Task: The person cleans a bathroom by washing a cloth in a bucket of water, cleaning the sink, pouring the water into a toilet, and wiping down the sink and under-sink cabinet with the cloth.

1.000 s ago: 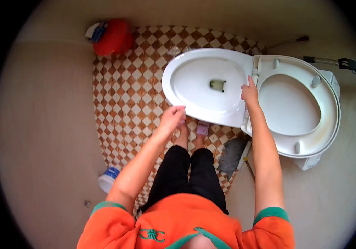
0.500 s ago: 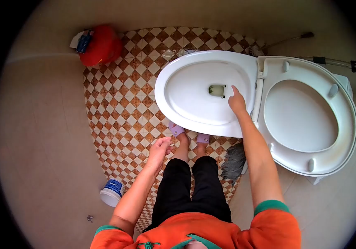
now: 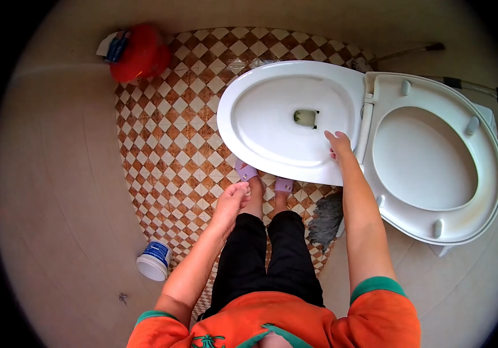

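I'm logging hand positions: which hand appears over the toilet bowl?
The right hand, seen against the toilet bowl; the left hand is outside its rim, over the tiled floor.

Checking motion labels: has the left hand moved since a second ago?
Yes. The left hand moved away from the bowl rim, toward the shirt; earlier it overlapped the rim.

Bowl [image 3: 272, 116] is open from above; raised seat [image 3: 488, 180] blocks rightward passage.
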`<state>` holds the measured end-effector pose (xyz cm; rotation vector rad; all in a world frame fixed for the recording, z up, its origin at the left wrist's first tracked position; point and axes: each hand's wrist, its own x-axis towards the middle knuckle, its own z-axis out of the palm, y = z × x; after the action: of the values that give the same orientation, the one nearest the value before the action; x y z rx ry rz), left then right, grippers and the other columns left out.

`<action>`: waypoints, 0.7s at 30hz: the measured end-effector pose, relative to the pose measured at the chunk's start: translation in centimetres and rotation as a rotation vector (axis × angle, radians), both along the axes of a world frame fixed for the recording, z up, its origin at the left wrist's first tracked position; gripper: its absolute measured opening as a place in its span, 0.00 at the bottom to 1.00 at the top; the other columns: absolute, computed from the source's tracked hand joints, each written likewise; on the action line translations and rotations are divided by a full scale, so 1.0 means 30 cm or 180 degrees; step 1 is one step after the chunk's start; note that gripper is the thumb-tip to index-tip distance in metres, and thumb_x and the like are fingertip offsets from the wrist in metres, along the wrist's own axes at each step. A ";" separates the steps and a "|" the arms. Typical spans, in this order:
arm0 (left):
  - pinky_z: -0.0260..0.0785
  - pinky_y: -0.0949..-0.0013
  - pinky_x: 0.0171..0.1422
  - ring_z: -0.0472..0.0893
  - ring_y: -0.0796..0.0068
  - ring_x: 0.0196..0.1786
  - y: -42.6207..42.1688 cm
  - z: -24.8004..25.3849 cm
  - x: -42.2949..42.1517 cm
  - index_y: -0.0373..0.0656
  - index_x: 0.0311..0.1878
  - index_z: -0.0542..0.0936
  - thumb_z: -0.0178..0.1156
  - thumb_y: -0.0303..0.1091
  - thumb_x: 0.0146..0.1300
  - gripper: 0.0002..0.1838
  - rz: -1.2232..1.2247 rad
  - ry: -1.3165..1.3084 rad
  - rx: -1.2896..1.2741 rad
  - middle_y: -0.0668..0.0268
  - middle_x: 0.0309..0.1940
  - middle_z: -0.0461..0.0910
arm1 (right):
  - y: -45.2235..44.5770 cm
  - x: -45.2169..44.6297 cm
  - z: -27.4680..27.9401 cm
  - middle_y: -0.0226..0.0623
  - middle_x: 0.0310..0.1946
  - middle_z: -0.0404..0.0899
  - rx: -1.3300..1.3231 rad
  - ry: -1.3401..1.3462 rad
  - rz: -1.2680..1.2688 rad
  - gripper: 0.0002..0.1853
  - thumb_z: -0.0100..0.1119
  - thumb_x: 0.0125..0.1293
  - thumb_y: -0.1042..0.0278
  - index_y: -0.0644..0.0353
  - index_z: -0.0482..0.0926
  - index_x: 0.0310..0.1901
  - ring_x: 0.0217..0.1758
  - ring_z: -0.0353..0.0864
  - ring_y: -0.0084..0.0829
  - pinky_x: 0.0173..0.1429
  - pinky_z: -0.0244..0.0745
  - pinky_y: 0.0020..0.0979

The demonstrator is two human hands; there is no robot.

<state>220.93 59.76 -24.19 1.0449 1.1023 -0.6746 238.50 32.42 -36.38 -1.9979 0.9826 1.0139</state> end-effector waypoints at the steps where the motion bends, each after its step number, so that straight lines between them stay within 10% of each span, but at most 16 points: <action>1: 0.65 0.79 0.41 0.73 0.80 0.37 0.003 0.001 -0.005 0.41 0.48 0.71 0.48 0.35 0.62 0.13 0.0012 0.0001 0.0006 0.68 0.38 0.74 | -0.003 -0.020 0.000 0.30 0.31 0.69 0.0005 -0.0168 -0.0181 0.19 0.57 0.56 0.58 0.57 0.71 0.47 0.25 0.65 0.23 0.22 0.61 0.23; 21: 0.65 0.80 0.39 0.74 0.81 0.36 0.065 0.110 -0.205 0.40 0.48 0.70 0.49 0.36 0.62 0.14 0.0993 -0.0421 0.0092 0.69 0.38 0.73 | 0.036 -0.138 0.224 0.34 0.27 0.74 0.3319 0.0154 -0.2658 0.10 0.49 0.61 0.62 0.58 0.72 0.28 0.29 0.72 0.29 0.36 0.70 0.31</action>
<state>214.78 61.71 -20.88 0.9030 1.1308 -0.3366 234.35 33.49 -29.67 -0.6115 0.8919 0.8073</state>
